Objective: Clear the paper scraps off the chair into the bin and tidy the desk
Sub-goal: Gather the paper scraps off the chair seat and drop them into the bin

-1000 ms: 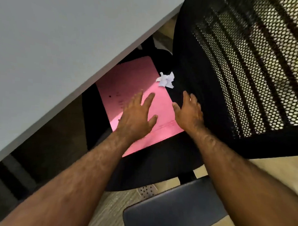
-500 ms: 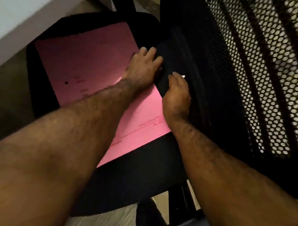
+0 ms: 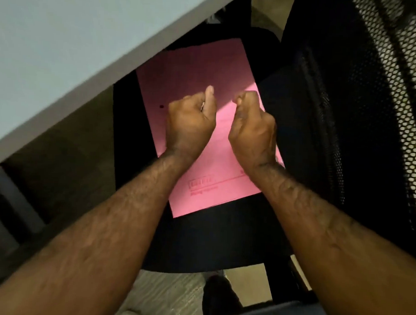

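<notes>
My left hand (image 3: 192, 119) is closed in a fist over the pink folder (image 3: 200, 70), which lies flat on the black chair seat (image 3: 211, 240). A thin sliver of white paper scrap (image 3: 202, 107) shows between its thumb and fingers. My right hand (image 3: 253, 126) is also closed in a fist just to the right, over the folder's right edge. Nothing shows inside it. No loose scrap is visible on the folder or seat.
The grey desk top (image 3: 64, 46) overhangs the seat's far left part. The chair's black mesh backrest (image 3: 368, 115) rises close on the right. Pale floor (image 3: 169, 295) and a dark shape (image 3: 218, 296) show below the seat's front edge.
Both hands reached to the seat's back corner where the white crumpled scrap lay, closed into fists and drew back over the folder. The scrap no longer lies there.
</notes>
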Available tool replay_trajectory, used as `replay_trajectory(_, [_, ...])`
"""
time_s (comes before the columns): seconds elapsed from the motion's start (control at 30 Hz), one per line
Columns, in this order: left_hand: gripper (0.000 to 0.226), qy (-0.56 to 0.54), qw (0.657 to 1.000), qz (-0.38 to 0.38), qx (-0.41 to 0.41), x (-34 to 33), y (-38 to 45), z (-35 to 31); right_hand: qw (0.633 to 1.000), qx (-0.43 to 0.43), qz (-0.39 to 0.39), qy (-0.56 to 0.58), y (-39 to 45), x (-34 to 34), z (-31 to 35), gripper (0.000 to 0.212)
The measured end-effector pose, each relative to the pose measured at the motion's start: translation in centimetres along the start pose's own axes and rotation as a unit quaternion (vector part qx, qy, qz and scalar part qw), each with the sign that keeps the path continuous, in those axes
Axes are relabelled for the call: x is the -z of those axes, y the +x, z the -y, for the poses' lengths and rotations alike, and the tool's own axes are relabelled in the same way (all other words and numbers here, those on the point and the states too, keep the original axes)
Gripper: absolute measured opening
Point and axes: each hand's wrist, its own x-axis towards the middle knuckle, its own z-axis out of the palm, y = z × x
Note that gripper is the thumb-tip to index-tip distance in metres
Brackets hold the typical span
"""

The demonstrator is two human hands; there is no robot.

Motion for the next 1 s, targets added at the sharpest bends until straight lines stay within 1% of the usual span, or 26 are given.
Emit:
replay_trajectory(0.07, [0.054, -0.021, 0.999, -0.009, 0.042, 2.5, -1.3, 0.9, 1.0, -0.013, 0.006, 0.025, -0.8, -0.9, 2.4, 0.026])
replay_trajectory(0.13, [0.055, -0.025, 0.996, -0.004, 0.082, 4.5, -2.3, 1.4, 0.998, -0.053, 0.0, 0.022, -1.7, -1.8, 3.8, 0.026])
replay_trajectory(0.23, [0.058, -0.066, 0.988, -0.003, 0.14, 7.1, -3.3, 2.0, 0.986, -0.162, -0.027, -0.016, -2.0, -2.1, 4.0, 0.027])
replay_trajectory(0.27, [0.058, -0.094, 0.981, -0.006, 0.17, 7.8, -3.6, 2.3, 0.98, -0.194, -0.023, -0.031, -1.9, -2.2, 4.1, 0.029])
replay_trajectory(0.3, [0.057, -0.122, 0.971, -0.008, 0.203, 8.7, -3.8, 2.5, 0.977, -0.207, -0.01, -0.046, -2.0, -2.3, 4.5, 0.031])
replay_trajectory(0.37, [0.059, -0.154, 0.951, -0.009, 0.267, 10.9, -4.7, 3.5, 0.984, -0.17, 0.028, -0.05, -3.0, -2.9, 6.2, 0.035])
replay_trajectory(0.43, [0.057, -0.157, 0.935, -0.013, 0.317, 13.6, -6.5, 4.9, 0.992, -0.089, 0.079, -0.031, -5.2, -4.3, 8.8, 0.035])
replay_trajectory(0.5, [0.048, -0.155, 0.921, -0.042, 0.356, 16.9, -9.0, 6.6, 0.988, -0.013, 0.153, -0.01, -7.6, -6.2, 12.0, 0.035])
replay_trajectory(0.53, [0.043, -0.164, 0.909, -0.067, 0.378, 18.5, -10.4, 7.8, 0.98, 0.015, 0.199, -0.002, -8.7, -7.2, 13.7, 0.034])
replay_trajectory(0.6, [0.04, -0.19, 0.872, -0.115, 0.437, 22.0, -13.6, 10.8, 0.952, 0.058, 0.301, -0.022, -11.0, -9.3, 17.5, 0.036])
replay_trajectory(0.67, [0.036, -0.195, 0.836, -0.161, 0.487, 25.9, -17.6, 14.3, 0.91, 0.091, 0.398, -0.074, -13.7, -11.7, 21.5, 0.037])
replay_trajectory(0.7, [0.038, -0.184, 0.827, -0.184, 0.498, 27.9, -19.7, 16.1, 0.887, 0.11, 0.44, -0.09, -15.3, -12.9, 23.5, 0.033])
replay_trajectory(0.77, [0.044, -0.119, 0.82, -0.233, 0.509, 31.9, -24.3, 19.7, 0.839, 0.132, 0.523, -0.075, -19.0, -15.1, 27.4, 0.024])
replay_trajectory(0.8, [0.046, -0.069, 0.815, -0.254, 0.516, 33.8, -26.7, 21.4, 0.818, 0.144, 0.555, -0.053, -21.1, -16.2, 29.2, 0.024])
replay_trajectory(0.83, [0.049, -0.022, 0.808, -0.274, 0.521, 35.6, -29.1, 23.0, 0.805, 0.166, 0.569, -0.026, -23.3, -17.1, 31.0, 0.027])
replay_trajectory(0.9, [0.048, 0.048, 0.792, -0.322, 0.517, 39.0, -34.1, 26.0, 0.794, 0.21, 0.57, 0.014, -28.0, -19.2, 34.1, 0.042])
replay_trajectory(0.93, [0.049, 0.086, 0.784, -0.344, 0.509, 40.5, -36.4, 27.6, 0.79, 0.222, 0.57, 0.027, -30.6, -20.3, 35.5, 0.045])
replay_trajectory(1.0, [0.055, 0.149, 0.765, -0.379, 0.498, 42.5, -40.3, 30.8, 0.782, 0.241, 0.574, 0.034, -35.9, -22.9, 37.6, 0.039])
